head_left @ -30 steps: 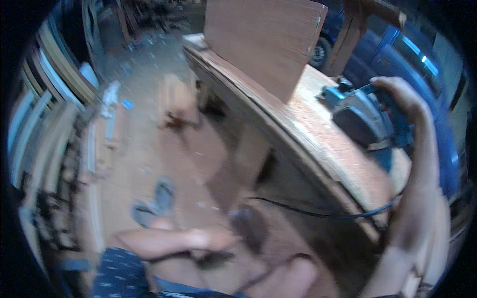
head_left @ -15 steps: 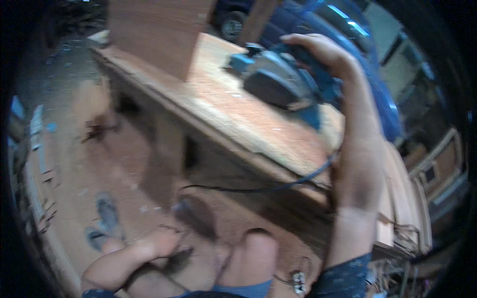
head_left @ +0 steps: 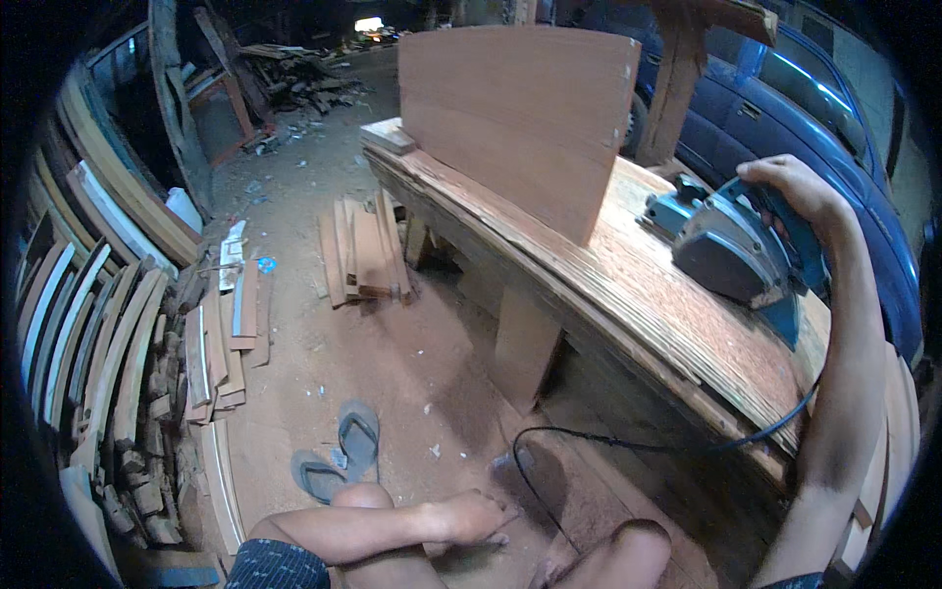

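My right hand is closed around the rear handle of a blue and grey electric hand planer. The planer rests on the wooden workbench, among reddish shavings. Its dark cord runs over the bench's near edge and loops down toward the floor. Ahead and left of the planer, a broad brown board stands on edge along the bench. Low in front of my body, above my legs, my left hand has its fingers curled in; whatever they may hold is hidden.
Blue-grey flip-flops lie on the dusty floor. A small stack of wood pieces stands left of the bench. Long curved planks crowd the left side. Behind the bench are a wooden post and a blue vehicle.
My view has swung left, so the bench, board and planer appear farther right. My right hand keeps hold of the planer. My left hand stays low by my legs.
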The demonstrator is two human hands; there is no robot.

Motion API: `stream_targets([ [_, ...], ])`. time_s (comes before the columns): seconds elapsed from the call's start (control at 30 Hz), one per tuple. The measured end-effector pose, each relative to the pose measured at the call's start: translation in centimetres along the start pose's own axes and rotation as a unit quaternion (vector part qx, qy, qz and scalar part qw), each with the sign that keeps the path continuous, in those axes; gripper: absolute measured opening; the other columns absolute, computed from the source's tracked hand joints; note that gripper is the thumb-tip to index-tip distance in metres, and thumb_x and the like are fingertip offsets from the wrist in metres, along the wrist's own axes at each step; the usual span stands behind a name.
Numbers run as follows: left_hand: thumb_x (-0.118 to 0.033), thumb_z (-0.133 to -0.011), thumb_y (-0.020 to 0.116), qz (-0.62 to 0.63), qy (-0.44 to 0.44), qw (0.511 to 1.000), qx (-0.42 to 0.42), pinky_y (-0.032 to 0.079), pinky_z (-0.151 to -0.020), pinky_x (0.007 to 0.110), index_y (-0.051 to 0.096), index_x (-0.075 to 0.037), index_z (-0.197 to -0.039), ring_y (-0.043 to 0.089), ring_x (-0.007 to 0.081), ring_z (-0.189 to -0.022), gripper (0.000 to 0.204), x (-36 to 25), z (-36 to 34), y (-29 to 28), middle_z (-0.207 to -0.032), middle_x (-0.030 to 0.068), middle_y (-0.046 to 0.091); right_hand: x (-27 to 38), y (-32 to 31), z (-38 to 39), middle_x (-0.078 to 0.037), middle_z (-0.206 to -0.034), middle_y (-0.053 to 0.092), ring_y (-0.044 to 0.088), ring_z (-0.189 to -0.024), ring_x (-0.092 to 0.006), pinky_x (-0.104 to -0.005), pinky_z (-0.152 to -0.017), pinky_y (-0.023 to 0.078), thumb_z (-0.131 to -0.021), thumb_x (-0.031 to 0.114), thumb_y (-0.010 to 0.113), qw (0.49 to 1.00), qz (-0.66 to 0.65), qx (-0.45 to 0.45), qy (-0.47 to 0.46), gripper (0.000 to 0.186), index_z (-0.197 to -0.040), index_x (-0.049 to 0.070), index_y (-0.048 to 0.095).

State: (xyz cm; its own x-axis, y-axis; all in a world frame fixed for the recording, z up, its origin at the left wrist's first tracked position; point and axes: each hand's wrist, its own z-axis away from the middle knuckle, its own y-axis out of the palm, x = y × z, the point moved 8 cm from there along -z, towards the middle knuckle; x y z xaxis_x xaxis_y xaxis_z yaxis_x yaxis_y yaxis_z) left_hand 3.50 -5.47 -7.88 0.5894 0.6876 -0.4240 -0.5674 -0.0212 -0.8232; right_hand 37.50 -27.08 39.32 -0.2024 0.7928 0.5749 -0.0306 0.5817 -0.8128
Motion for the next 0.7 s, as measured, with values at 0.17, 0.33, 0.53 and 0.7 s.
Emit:
stream_targets([
  [0.17, -0.054, -0.105, 0.044, 0.006, 0.019, 1.000, 0.000, 0.055, -0.090, 0.053, 0.044, -0.004, -0.150, 0.068, 0.0449, -0.103, 0.068, 0.2, -0.3, 0.0, -0.116, 0.0251, 0.069, -0.2, -0.5, 0.3, -0.003, -0.067, 0.064, 0.057, -0.050, -0.0101, -0.0262, -0.044, 0.045, -0.093, 0.037, 0.069, 1.000, -0.012, -0.015, 0.013, 0.035, -0.097, 0.002, 0.074],
  [0.33, -0.055, -0.105, 0.043, 0.017, 0.034, 0.999, -0.025, 0.055, -0.089, 0.053, 0.044, -0.004, -0.150, 0.068, 0.0455, -0.101, 0.068, -0.1, -0.3, -1.1, -0.115, 0.0255, 0.068, 0.1, -0.6, 0.8, -0.003, -0.072, 0.066, 0.059, -0.053, -0.0065, -0.0219, -0.043, 0.047, -0.092, 0.037, 0.070, 1.000, -0.003, -0.007, 0.028, 0.033, -0.100, 0.005, 0.072],
  [0.53, -0.046, -0.101, 0.055, 0.046, 0.016, 0.999, -0.008, 0.055, -0.090, 0.053, 0.050, -0.002, -0.142, 0.068, 0.0439, -0.106, 0.060, -0.2, 0.8, -1.8, -0.112, 0.0245, 0.070, 0.7, -0.6, 0.8, -0.003, -0.070, 0.063, 0.059, -0.055, -0.0102, -0.0271, -0.046, 0.047, -0.091, 0.037, 0.070, 0.999, -0.019, 0.002, 0.027, 0.034, -0.096, 0.003, 0.071],
  [0.7, -0.045, -0.101, 0.054, 0.113, -0.035, 0.993, 0.011, 0.055, -0.091, 0.053, 0.050, -0.004, -0.143, 0.068, 0.0435, -0.107, 0.059, 2.1, 0.0, 0.3, -0.115, 0.0254, 0.070, 0.5, 0.0, -0.3, -0.003, -0.068, 0.060, 0.059, -0.055, -0.0123, -0.0279, -0.048, 0.046, -0.090, 0.036, 0.072, 0.997, -0.050, 0.045, 0.048, 0.032, -0.090, 0.004, 0.065],
])
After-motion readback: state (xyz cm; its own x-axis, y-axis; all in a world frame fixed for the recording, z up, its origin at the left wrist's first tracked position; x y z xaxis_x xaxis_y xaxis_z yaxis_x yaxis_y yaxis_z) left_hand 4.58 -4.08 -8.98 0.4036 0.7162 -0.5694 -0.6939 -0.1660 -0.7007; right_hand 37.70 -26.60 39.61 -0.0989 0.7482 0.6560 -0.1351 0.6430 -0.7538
